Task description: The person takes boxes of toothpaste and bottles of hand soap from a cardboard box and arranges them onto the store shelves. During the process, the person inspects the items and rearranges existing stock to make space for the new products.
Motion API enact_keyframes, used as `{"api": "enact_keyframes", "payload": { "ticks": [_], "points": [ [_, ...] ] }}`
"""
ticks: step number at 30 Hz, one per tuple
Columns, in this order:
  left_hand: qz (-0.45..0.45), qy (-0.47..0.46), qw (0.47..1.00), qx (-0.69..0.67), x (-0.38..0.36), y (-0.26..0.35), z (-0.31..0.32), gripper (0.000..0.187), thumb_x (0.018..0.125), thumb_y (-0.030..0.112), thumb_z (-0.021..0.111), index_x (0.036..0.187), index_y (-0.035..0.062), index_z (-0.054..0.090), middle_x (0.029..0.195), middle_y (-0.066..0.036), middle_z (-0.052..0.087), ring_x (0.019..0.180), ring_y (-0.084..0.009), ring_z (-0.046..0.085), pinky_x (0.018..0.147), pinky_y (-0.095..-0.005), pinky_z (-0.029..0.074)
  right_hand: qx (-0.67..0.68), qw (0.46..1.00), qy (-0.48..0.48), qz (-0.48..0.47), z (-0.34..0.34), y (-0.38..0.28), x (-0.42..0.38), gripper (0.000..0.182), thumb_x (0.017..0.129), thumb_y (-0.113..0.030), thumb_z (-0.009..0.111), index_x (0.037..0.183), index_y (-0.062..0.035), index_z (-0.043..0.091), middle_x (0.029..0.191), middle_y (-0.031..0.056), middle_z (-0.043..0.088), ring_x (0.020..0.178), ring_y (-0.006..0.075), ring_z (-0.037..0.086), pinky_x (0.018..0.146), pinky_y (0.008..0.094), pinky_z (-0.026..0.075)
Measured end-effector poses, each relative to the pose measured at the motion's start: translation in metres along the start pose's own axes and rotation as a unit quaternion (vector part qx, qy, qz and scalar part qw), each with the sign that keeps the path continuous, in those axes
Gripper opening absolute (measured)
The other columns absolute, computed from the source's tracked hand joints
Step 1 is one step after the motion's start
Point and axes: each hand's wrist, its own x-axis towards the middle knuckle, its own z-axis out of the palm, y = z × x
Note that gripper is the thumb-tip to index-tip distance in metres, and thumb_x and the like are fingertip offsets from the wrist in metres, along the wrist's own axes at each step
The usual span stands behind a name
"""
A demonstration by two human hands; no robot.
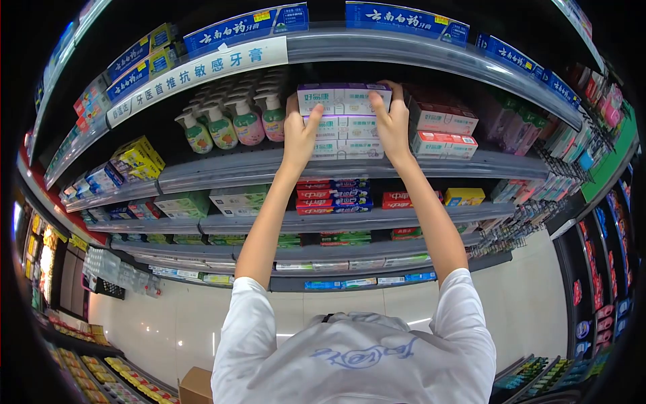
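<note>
On the upper shelf, a stack of white and purple toothpaste boxes (344, 128) lies flat, several high. My left hand (301, 130) wraps the stack's left end, its thumb on the front faces near the upper boxes. At the right end my right hand (393, 122) grips the same stack, thumb over the front of the top box and fingers behind its side. Beside my right hand sits a second stack of white boxes with red edges (441, 131). Green and pink pump bottles (247, 122) stand in rows to the left of my left hand. The fingertips behind the boxes are hidden.
The shelf above, with its grey front rail (404, 46), carries blue toothpaste boxes (406, 21). Yellow boxes (138, 161) sit farther left. Red and blue boxes (334, 202) lie one shelf lower. A cardboard box (196, 386) stands on the floor behind.
</note>
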Motion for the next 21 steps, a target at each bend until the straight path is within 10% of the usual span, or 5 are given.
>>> {"api": "enact_keyframes", "payload": {
  "ticks": [21],
  "points": [
    [-0.034,0.013,0.999,0.019,-0.014,0.014,0.003,0.049,0.102,0.042,0.036,0.107,-0.0044,0.051,0.081,-0.019,0.061,0.071,-0.0234,0.055,0.069,-0.0343,0.044,0.109,0.992,0.024,0.050,0.004,0.011,-0.024,0.046,0.101,-0.039,0.042,0.121,0.0017,0.046,0.089,0.0120,0.062,0.079,0.0132,0.052,0.074,0.0287,0.043]
  ]
}}
